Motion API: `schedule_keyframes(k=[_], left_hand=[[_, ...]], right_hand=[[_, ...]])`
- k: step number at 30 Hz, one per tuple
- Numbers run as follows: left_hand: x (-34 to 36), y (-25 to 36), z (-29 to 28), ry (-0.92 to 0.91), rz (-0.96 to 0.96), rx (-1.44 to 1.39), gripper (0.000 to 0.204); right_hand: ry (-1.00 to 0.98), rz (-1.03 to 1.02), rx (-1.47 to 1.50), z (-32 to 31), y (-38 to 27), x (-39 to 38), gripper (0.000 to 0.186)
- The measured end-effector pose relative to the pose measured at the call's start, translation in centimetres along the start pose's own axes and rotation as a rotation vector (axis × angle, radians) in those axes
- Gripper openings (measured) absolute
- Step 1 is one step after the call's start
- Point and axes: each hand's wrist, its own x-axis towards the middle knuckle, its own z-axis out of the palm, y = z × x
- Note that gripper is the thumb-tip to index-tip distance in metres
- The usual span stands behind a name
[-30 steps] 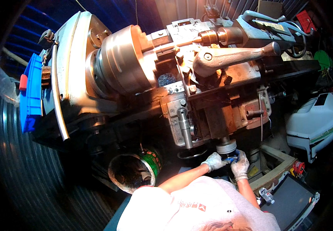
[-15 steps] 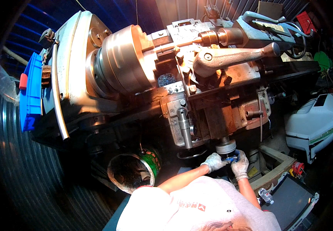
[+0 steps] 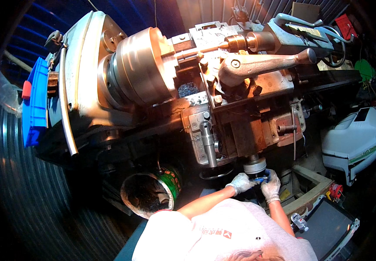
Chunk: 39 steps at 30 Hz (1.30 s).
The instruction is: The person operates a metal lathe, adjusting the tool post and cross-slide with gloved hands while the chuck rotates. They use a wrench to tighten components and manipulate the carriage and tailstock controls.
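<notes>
My left hand (image 3: 244,183) and my right hand (image 3: 270,185), both in pale work gloves, are closed on the cross-slide handwheel (image 3: 259,175), below its silver graduated dial (image 3: 254,166). Their fingers partly cover the wheel and a small blue part on it. Above them, the tool post with a long lever (image 3: 266,63) stands on the lathe carriage. A slender metal bar (image 3: 190,53) runs from the large chuck (image 3: 138,69) to the tailstock centre (image 3: 236,42). A plain upright cylinder with a small lever (image 3: 207,139) sits on the carriage apron, left of the dial.
A dark-bottomed bucket (image 3: 131,191) stands low left of my arms. A blue plastic bin (image 3: 35,104) hangs by the headstock (image 3: 81,65). At right are a white plastic housing (image 3: 349,143), a wooden frame (image 3: 310,174) and a dark tray (image 3: 325,226) with a small bottle (image 3: 299,222).
</notes>
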Motion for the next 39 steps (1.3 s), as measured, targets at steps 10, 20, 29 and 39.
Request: schedule_keyframes(k=[10,20,29,39], left_hand=[[-10.9,-6.7,-6.3,0.255,-0.369,-0.076,0.064],[-7.7,-17.7,-2.6,0.529,-0.32,-0.984,0.035],[-4.5,-17.6,-1.9,0.537,-0.371,0.041,0.022],[0.9,-18.5,1.0,1.1,-0.586,-1.365,0.008]], right_hand=[[0.012,0.01,0.006,0.0,-0.4,0.0,0.037],[-0.071,0.121,0.263,0.3,0.8,0.5,0.034],[-0.268,0.128,0.315,-0.5,1.7,1.4,0.027],[-0.718,0.5,0.894,-3.9,-1.2,2.9,0.021]])
